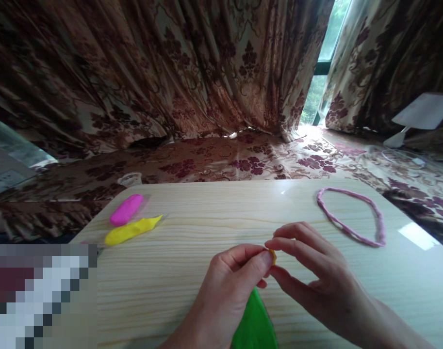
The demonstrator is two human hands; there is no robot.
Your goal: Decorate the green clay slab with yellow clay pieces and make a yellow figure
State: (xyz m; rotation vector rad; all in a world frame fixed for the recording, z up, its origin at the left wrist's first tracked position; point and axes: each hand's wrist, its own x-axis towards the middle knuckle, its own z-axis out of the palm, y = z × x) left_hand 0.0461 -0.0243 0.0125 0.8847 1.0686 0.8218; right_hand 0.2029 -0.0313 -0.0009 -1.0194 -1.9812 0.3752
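My left hand (231, 286) and my right hand (312, 276) meet above the middle of a pale wooden table (192, 228). Both pinch a tiny yellow-orange bit of clay (272, 255) between their fingertips. A green piece of clay (255, 322) lies under my left hand at the near edge, partly hidden. Far left on the table lie a pink clay lump (126, 209) and a yellow clay lump (132, 230), side by side.
A twisted pink clay ring (352, 215) lies on the table's right part. Patterned brown curtains (170, 72) and matching cloth fill the back. A small clear cup (130, 179) stands behind the table. A white object (421, 114) sits at the far right.
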